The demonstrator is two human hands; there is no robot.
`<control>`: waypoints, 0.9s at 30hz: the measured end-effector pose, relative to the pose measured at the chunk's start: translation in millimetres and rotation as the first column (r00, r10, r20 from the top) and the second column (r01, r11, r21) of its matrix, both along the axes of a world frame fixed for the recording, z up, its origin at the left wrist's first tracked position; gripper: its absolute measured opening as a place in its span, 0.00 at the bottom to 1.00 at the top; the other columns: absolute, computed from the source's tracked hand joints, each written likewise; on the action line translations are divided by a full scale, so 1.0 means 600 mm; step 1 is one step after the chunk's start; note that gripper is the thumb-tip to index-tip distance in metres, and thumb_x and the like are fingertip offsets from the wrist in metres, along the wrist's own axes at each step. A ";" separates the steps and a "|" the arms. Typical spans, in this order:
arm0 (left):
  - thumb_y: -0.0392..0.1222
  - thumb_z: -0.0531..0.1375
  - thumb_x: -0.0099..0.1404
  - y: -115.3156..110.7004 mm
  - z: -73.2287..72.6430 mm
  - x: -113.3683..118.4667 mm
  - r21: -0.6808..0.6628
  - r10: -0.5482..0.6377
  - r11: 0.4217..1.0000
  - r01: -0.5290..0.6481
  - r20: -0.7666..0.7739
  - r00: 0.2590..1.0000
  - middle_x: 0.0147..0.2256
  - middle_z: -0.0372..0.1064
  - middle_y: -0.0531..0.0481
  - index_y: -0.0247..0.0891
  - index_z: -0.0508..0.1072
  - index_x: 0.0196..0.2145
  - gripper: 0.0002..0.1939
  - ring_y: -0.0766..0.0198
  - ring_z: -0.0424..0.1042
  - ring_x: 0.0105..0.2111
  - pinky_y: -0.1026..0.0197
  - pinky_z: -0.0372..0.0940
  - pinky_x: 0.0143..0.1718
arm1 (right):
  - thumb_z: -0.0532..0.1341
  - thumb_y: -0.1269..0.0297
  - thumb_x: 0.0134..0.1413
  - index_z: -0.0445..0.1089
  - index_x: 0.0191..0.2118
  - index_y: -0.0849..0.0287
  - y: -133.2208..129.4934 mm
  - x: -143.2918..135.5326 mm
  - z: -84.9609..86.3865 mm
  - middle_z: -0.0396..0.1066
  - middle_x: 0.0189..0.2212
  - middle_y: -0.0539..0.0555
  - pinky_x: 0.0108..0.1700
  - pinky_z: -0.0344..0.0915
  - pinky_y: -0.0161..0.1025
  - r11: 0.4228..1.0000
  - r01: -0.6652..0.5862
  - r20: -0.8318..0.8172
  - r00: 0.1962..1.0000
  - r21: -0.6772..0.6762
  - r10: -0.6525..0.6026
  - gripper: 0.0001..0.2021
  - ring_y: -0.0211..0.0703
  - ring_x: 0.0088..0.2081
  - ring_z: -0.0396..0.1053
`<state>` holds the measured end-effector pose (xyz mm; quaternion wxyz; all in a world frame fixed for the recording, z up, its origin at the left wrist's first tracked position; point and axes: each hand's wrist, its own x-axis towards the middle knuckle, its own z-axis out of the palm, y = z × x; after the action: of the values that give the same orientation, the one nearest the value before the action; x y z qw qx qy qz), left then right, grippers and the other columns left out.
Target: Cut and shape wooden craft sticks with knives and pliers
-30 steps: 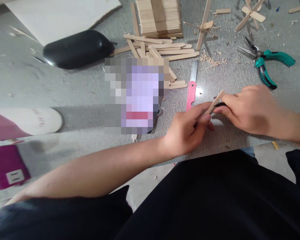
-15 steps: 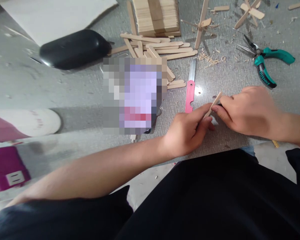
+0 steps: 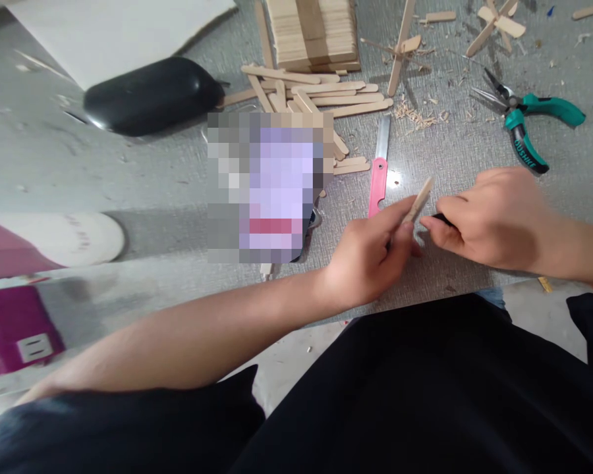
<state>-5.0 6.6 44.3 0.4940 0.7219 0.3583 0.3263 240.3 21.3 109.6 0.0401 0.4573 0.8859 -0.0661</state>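
Observation:
My left hand (image 3: 373, 257) pinches a wooden craft stick (image 3: 422, 196) between thumb and fingers, its free end pointing up and away. To the right of the stick, my right hand (image 3: 489, 214) is curled shut on a small black object (image 3: 442, 218); only a bit of it shows between thumb and fingers, so its kind is hidden. A small gap separates the right fingertips from the stick. Just beyond my left hand lies a pink folding knife (image 3: 378, 178) with its blade out. Pliers with teal and black handles (image 3: 518, 122) rest beyond my right hand.
Loose craft sticks (image 3: 336, 92) lie before a banded stick bundle (image 3: 311, 33). Wood shavings (image 3: 415, 115) and crossed-stick pieces (image 3: 497, 23) sit at the back. A blurred-out phone (image 3: 281, 178), a black case (image 3: 153, 95) and a purple box (image 3: 14, 329) are leftward.
My right hand's thumb has come away from the craft stick, opening a gap. The stick has tilted slightly in my left hand, and the whole view has shifted a little.

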 end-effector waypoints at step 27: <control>0.43 0.55 0.89 -0.002 0.002 -0.003 0.052 -0.052 0.997 0.057 -0.094 0.994 0.36 0.89 0.51 0.40 0.76 0.74 0.24 0.64 0.88 0.32 0.64 0.80 0.36 | 0.45 0.49 0.84 0.84 0.39 0.61 0.001 -0.014 0.006 0.80 0.25 0.62 0.37 0.42 0.47 0.995 0.090 0.070 0.994 -0.048 -0.086 0.34 0.45 0.25 0.64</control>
<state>-6.8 5.6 45.7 0.4657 0.7588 0.3520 0.2888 231.9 21.9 113.2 0.0789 0.4968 0.8610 -0.0749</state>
